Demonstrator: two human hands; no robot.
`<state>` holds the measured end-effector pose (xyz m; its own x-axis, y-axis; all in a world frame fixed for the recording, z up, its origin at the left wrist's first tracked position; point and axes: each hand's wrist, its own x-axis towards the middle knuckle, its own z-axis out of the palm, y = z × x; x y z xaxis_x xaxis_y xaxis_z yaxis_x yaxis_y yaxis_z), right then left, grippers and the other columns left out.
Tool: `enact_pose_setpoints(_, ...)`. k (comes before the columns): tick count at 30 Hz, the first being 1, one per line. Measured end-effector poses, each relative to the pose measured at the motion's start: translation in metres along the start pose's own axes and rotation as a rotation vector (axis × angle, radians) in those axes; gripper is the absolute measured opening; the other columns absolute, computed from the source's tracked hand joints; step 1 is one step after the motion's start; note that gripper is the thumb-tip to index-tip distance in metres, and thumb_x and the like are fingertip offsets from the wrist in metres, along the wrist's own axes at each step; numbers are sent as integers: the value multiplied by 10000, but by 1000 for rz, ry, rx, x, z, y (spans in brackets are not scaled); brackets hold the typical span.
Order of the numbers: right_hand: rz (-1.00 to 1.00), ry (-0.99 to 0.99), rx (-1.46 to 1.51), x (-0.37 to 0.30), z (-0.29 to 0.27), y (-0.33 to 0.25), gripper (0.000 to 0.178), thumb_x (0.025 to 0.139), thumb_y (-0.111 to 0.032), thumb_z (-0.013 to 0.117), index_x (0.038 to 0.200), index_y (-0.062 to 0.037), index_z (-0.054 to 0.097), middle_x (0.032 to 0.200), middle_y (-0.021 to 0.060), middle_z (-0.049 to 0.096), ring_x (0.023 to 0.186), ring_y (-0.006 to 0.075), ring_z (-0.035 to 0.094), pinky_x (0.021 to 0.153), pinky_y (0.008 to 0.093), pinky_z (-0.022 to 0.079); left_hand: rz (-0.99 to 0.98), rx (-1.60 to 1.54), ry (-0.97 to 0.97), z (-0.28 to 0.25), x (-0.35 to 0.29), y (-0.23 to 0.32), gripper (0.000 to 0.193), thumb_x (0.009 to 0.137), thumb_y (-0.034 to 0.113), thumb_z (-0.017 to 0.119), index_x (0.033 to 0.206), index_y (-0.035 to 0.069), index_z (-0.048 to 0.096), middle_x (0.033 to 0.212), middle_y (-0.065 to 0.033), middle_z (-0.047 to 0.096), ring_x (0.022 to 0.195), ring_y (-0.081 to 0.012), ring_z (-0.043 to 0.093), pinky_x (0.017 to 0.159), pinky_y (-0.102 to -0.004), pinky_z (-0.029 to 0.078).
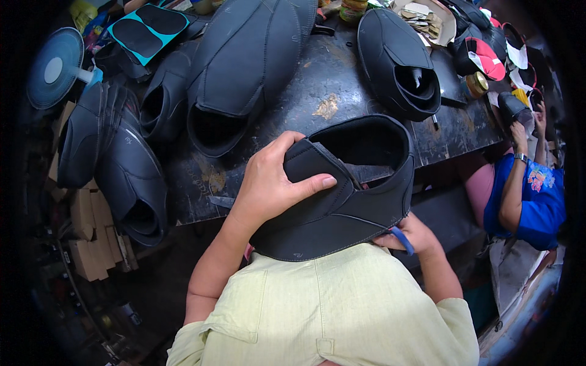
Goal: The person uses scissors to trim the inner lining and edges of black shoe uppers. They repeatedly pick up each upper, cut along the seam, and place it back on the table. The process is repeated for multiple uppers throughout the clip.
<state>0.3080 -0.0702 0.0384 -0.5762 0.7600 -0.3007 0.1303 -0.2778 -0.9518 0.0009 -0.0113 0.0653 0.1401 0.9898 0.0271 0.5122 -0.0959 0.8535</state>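
We hold the black shoe upper [342, 222] at the shirt front [342, 293], on the near side of the workbench [336, 79]. Our left hand [268, 180] pinches the upper's panel — thumb [316, 185] flat on the outer face, other fingers largely hidden. Our right hand [416, 235] sits behind the lower right edge, beside a blue strip [402, 241]; we cannot tell its grip. Caution: a loosened thumb could let the upper slip; uneven pulling between the hands could crease the collar [400, 189].
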Motion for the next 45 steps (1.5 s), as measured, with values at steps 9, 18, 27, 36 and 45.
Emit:
enact_pose_setpoints(9,80,-40,-84,0,-18,2,427,797,-35,808,1201,6,678,1123,82,714,981,148,645,899,321,535,2,-107,-51,3,5,-3,627,767,493,875,1124,20,673,965,-180,735,909,-309,735,824,-376,557)
enact_pose_setpoints(18,32,-99,-1,20,-27,11,518,790,-84,785,1269,46,637,1243,94,678,1101,166,599,993,332,487,-18,-105,-157,9,10,5,600,759,483,879,1089,24,680,975,-179,737,905,-309,734,824,-380,555)
enact_pose_setpoints(27,13,9,-148,12,-41,-3,450,831,-113,754,1236,53,651,1158,124,713,1051,183,631,961,349,513,-27,-137,-173,9,11,4,613,754,488,880,1105,28,678,982,-175,739,911,-297,735,824,-373,557)
enact_pose_setpoints(36,-135,225,-1159,42,-51,-49,331,751,-233,813,943,2,679,878,176,655,911,389,661,806,478,520,-63,-65,75,-8,12,-9,580,768,451,884,1091,14,682,888,-165,744,830,-266,743,781,-362,568)
enact_pose_setpoints(45,-202,391,-1142,88,-70,-61,415,771,-87,790,1147,-16,630,1088,190,655,1059,397,637,920,451,516,80,26,287,-20,12,1,525,817,394,867,1085,-11,668,868,-174,736,814,-292,746,760,-362,567)
